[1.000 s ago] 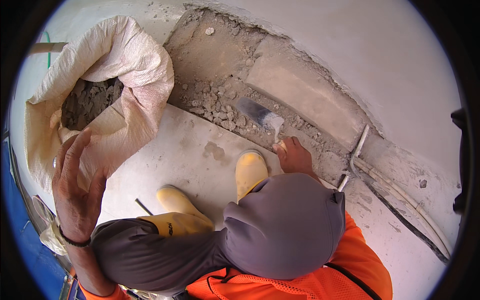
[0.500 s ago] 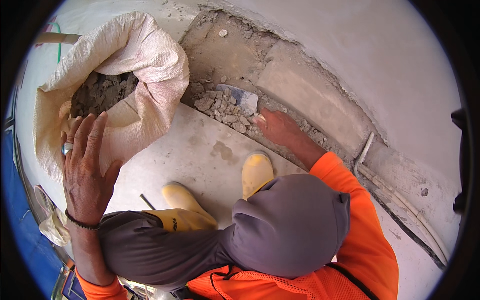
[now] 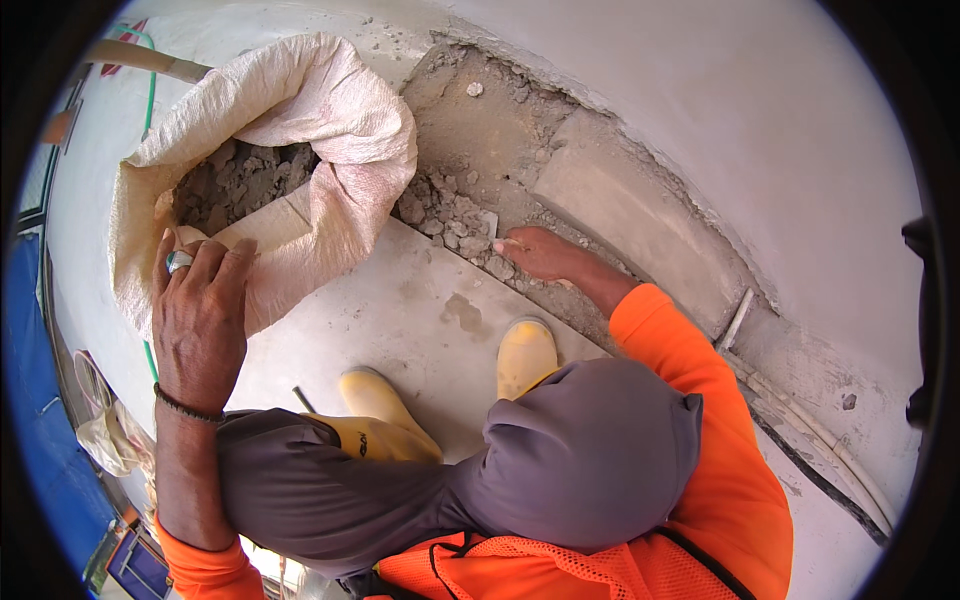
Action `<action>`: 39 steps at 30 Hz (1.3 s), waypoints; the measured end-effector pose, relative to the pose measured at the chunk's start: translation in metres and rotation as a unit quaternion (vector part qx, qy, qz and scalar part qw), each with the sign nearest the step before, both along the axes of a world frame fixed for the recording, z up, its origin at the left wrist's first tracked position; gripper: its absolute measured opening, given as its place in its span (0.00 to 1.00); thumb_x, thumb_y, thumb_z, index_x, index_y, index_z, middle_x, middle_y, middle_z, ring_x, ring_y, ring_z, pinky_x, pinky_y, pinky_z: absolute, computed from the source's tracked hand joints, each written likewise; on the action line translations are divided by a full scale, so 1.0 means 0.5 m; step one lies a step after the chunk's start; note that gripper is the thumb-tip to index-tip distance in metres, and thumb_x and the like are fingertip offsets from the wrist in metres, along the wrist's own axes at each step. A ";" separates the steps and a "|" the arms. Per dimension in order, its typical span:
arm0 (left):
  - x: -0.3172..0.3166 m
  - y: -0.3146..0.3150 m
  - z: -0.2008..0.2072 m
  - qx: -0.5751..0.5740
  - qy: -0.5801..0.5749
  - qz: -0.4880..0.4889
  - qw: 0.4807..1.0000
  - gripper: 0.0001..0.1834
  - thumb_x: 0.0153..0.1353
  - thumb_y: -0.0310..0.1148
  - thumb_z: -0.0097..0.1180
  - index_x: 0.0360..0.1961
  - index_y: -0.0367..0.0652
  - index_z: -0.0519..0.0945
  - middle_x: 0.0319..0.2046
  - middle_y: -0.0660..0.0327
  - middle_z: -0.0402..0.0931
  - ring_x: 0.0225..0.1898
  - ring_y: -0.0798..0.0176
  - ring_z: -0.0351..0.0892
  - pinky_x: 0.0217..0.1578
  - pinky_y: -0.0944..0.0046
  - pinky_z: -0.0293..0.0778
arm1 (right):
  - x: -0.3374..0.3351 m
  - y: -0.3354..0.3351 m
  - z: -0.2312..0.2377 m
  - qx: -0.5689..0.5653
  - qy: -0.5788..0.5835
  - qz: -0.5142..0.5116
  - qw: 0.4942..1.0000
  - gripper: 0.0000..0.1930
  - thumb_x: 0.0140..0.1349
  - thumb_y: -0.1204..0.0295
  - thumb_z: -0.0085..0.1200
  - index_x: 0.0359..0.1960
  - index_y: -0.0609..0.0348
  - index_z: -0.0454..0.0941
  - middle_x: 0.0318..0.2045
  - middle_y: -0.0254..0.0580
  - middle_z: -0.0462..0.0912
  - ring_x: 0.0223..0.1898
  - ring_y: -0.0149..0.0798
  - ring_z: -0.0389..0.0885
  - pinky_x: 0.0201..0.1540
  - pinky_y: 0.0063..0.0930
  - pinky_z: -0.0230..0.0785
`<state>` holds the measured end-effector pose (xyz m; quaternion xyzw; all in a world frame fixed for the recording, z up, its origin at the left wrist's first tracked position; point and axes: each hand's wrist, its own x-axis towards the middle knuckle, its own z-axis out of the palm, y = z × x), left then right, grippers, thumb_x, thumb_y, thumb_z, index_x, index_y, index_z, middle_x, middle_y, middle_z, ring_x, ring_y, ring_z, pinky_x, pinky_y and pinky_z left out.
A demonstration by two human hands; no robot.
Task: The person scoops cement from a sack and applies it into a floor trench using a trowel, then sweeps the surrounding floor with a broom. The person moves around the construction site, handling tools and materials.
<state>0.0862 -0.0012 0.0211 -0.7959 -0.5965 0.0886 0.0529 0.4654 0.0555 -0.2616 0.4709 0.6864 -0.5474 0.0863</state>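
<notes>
My left hand (image 3: 203,318) curls its fingers over the near rim of a white woven sack (image 3: 355,140). Grey rubble (image 3: 245,178) lies inside the sack's wide mouth. To the right, my right hand (image 3: 545,255) is closed around the short handle of what looks like a flat trowel (image 3: 491,224). Only a pale edge of its blade shows; the rest is under or behind a heap of broken mortar (image 3: 445,212) in a shallow trench. The handle is mostly hidden in my fist.
The trench (image 3: 470,120) runs along a pale wall (image 3: 740,100), with a flat slab (image 3: 630,190) in it. Pipes (image 3: 800,415) lie at the right. My yellow boots (image 3: 527,355) stand on the pale floor (image 3: 400,290). A wooden handle (image 3: 150,62) sticks out behind the sack.
My left fingers, spread flat against the sack before, now curl over its rim. The trowel has slid left into the rubble, covering most of its blade. The view has shifted slightly.
</notes>
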 end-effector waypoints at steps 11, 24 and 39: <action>-0.112 -0.015 0.061 0.179 0.019 0.162 0.970 0.30 0.58 0.34 0.73 0.64 0.60 0.84 0.79 0.53 0.56 0.80 0.37 0.50 0.75 0.34 0.57 | 0.108 0.035 0.242 -0.158 -0.071 -0.052 0.983 0.26 0.79 0.43 0.44 0.42 0.57 0.75 0.29 0.38 0.77 0.24 0.30 0.78 0.21 0.28 0.72; -0.124 -0.007 0.035 0.087 -0.243 0.279 0.925 0.40 0.55 0.26 0.69 0.72 0.50 0.74 0.59 0.41 0.77 0.56 0.41 0.83 0.59 0.50 0.81 | -0.143 0.190 0.679 -0.123 -0.037 0.032 0.991 0.25 0.77 0.46 0.47 0.37 0.58 0.76 0.26 0.34 0.77 0.22 0.26 0.77 0.18 0.26 0.74; -0.134 0.017 0.024 0.099 -0.295 0.234 0.921 0.41 0.55 0.21 0.69 0.72 0.44 0.73 0.53 0.50 0.79 0.52 0.49 0.84 0.58 0.53 0.81 | -0.445 0.139 0.686 0.331 -0.082 0.302 0.890 0.19 0.73 0.58 0.54 0.46 0.67 0.78 0.28 0.53 0.84 0.31 0.53 0.86 0.38 0.47 0.80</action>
